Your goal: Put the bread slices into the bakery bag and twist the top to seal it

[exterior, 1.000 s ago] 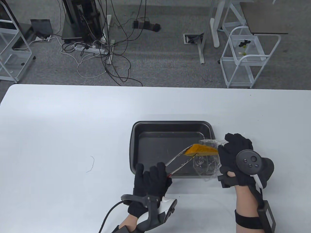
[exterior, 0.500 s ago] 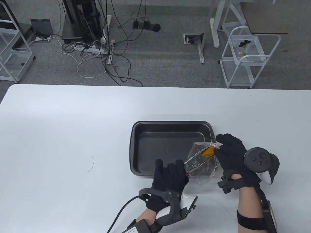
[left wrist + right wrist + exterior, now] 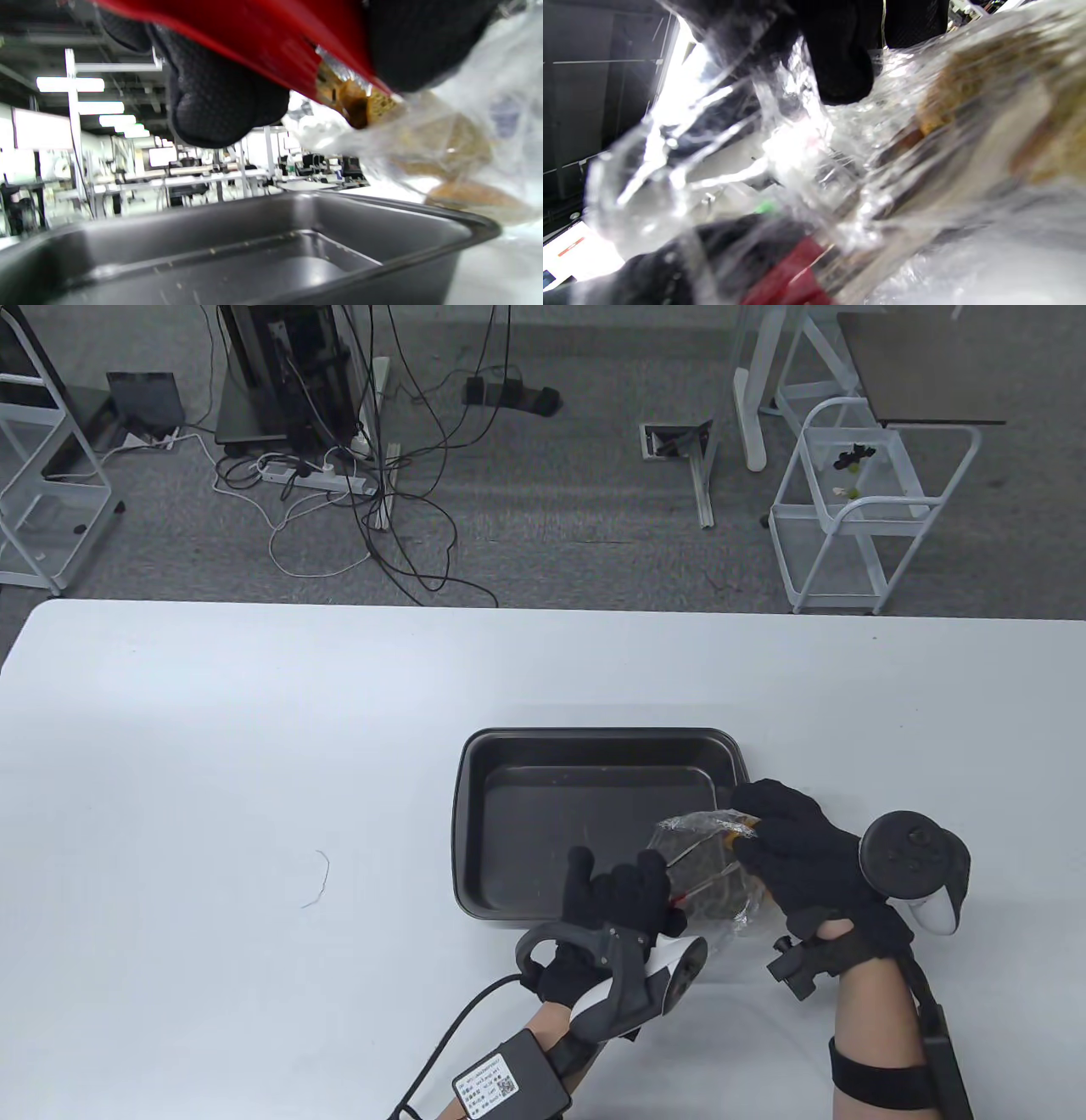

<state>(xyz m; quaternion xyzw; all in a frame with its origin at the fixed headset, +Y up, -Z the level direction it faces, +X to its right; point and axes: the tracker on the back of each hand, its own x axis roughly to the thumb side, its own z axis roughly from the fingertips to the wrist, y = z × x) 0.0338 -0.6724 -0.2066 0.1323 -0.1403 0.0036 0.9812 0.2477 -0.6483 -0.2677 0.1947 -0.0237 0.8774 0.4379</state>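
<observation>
**Tongs feeding a slice into the held-open bag**

Your left hand (image 3: 624, 903) is gripping the red-handled tongs (image 3: 696, 869), fingers curled round the handles so the tips are pinching a bread slice (image 3: 360, 103) and pushing it through the bag's mouth. Your right hand (image 3: 797, 857) is pinching the clear bakery bag (image 3: 700, 865) at its top edge, holding the opening up and toward the tongs so the slice is sliding in cleanly. The bag is hanging over the near right corner of the dark baking tray (image 3: 594, 746), probably so crumbs are falling into it. Twisting the top comes later.
</observation>
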